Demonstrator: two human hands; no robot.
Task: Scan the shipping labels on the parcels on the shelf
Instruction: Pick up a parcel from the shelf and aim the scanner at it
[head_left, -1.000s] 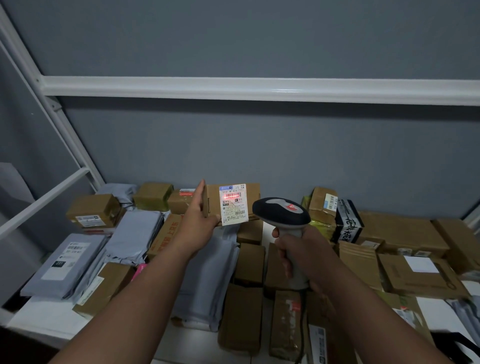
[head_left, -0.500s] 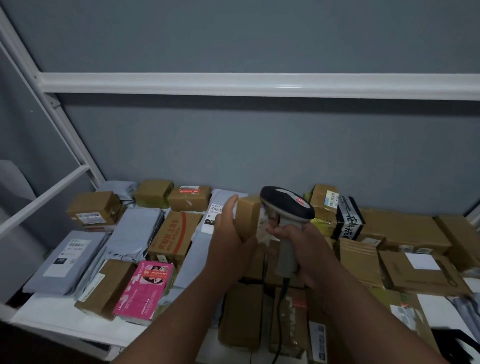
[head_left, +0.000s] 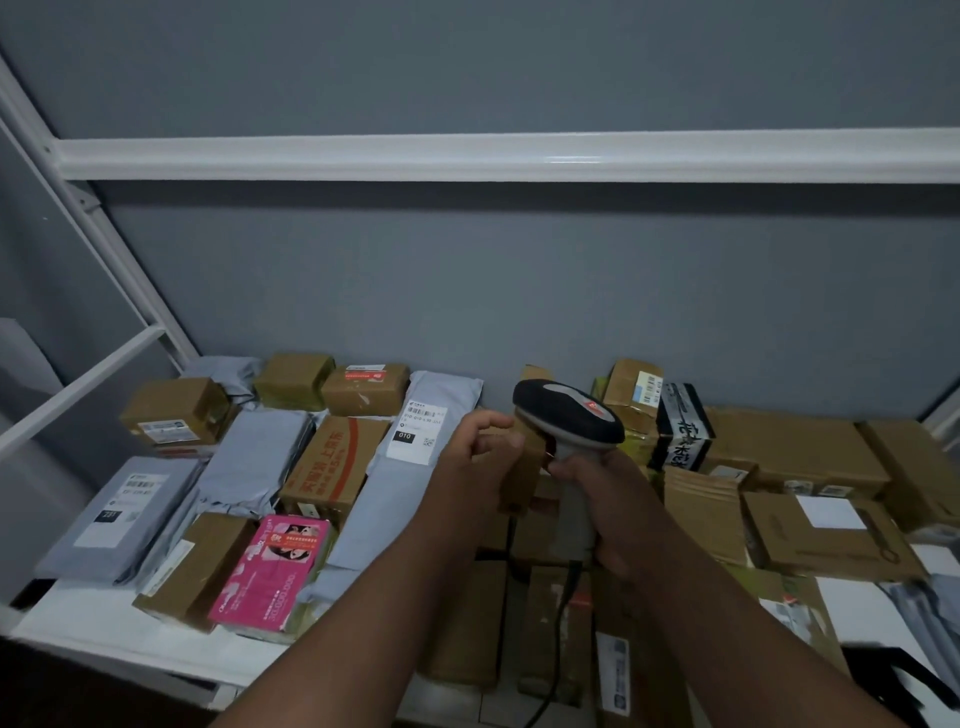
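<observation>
My right hand (head_left: 608, 506) grips the handle of a black and grey barcode scanner (head_left: 569, 421), its head raised over the middle of the shelf. My left hand (head_left: 475, 457) holds a small brown cardboard box (head_left: 522, 480) just under and left of the scanner head, fingers curled round its top edge. The box's label is turned out of sight. A grey mailer bag with a white shipping label (head_left: 418, 436) lies just left of my left hand.
The white shelf (head_left: 98, 618) is covered with brown boxes, grey mailer bags and a pink box (head_left: 278, 569). A black-wrapped parcel (head_left: 683, 434) stands right of the scanner. A grey wall backs the shelf; a white rail (head_left: 467, 156) runs above, and a white frame post (head_left: 104, 244) slants at left.
The small box, earlier held up at arm's length with its label lit red by the scanner, has come down and turned label-away beside the scanner. The scanner moved up and right.
</observation>
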